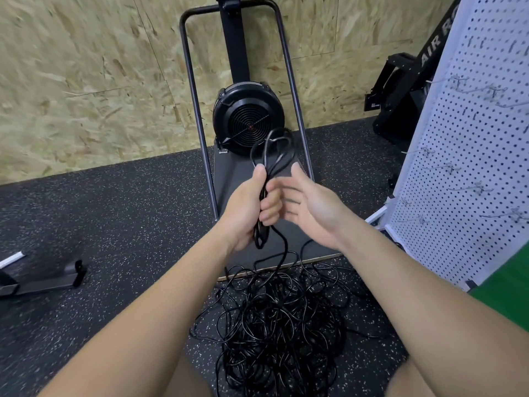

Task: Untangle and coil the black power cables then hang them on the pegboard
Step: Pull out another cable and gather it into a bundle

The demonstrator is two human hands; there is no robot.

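Note:
My left hand [252,204] grips a partly coiled black power cable [273,150]; its loops stick up above the fist and its free length hangs down to the floor. My right hand [309,202] is just to the right of the coil, blurred, with fingers extended beside the cable. A large tangled pile of black cables [280,325] lies on the speckled floor between my knees. The white pegboard [469,156] stands at the right, carrying several bare metal hooks [475,90].
A black fan machine [247,118] on a metal frame with a flat base stands straight ahead against the wood-chip wall. More black equipment [400,90] sits behind the pegboard. A dark metal foot [43,279] lies on the floor at left.

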